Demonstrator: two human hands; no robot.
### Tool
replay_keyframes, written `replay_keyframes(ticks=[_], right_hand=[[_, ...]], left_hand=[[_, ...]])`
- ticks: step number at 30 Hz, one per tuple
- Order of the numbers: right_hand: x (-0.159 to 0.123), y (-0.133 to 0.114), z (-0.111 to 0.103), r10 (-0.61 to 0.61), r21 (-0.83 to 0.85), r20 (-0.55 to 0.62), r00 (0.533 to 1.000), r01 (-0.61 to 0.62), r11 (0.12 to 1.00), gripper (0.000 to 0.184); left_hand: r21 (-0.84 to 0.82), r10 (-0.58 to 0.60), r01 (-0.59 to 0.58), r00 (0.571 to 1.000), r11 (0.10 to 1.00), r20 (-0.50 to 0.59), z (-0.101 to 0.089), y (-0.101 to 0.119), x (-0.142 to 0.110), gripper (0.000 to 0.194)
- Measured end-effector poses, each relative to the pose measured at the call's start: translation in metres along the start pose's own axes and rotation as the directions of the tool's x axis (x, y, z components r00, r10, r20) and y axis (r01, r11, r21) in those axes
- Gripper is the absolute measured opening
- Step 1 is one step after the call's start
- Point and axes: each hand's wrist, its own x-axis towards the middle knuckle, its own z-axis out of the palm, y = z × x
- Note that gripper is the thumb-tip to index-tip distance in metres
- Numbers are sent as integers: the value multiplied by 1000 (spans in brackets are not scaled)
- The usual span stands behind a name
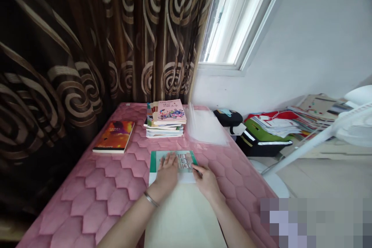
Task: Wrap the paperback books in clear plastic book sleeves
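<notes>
head view shows the green-bordered book [184,161] lying on the pink quilted mattress [107,193], ahead of the person's forearms and nearer than the stack of books [170,118]. the left hand [167,168] lies over the cover with its fingers stretched out, seemingly clamped on nothing; the right hand [207,182] has its fingers curled at the book's right edge, with a slim dark thing [198,173] showing among them. blur leaves it unclear what that is, or whether those fingers are pinched on it. for work at this edge, the left hand seems well placed: an even, flat press near the middle should stop the book from skating over the padding. the mattress looks soft and ridged, so light pressure along the edge would probably serve better than pushing down hard, which could bend a corner. translucent plastic sheets [206,126] lie just beside the stack.
</notes>
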Motion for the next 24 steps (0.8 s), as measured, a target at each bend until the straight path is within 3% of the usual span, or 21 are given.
replay_keyframes(ticks=[7, 11, 14, 18, 21, 24], right_hand=[[-1, -1, -7, -27, -149, 11, 1000, 28, 988, 41], [3, -25, -23, -135, -273, -12, 991, 126, 954, 42], [11, -57, -19, -217, -192, 139, 966, 241, 951, 45], [25, -88, 12, -318, -59, 415, 852, 374, 925, 57], [32, -91, 27, -276, -54, 521, 808, 354, 934, 61], [34, -80, 22, -184, -179, 550, 815, 330, 927, 65]], left_hand=[[-129, -72, 79, 996, 988, 57, 7, -15, 6, 59], [-144, -71, 77, 996, 987, 50, 8, -19, 4, 59], [-128, -52, 54, 998, 990, 21, 8, -19, 4, 57], [-91, -2, 7, 998, 996, 59, 11, -21, 3, 60], [-75, 5, 2, 996, 997, 87, 13, -22, 4, 62], [-90, -31, 38, 996, 995, 81, 13, -20, 6, 60]])
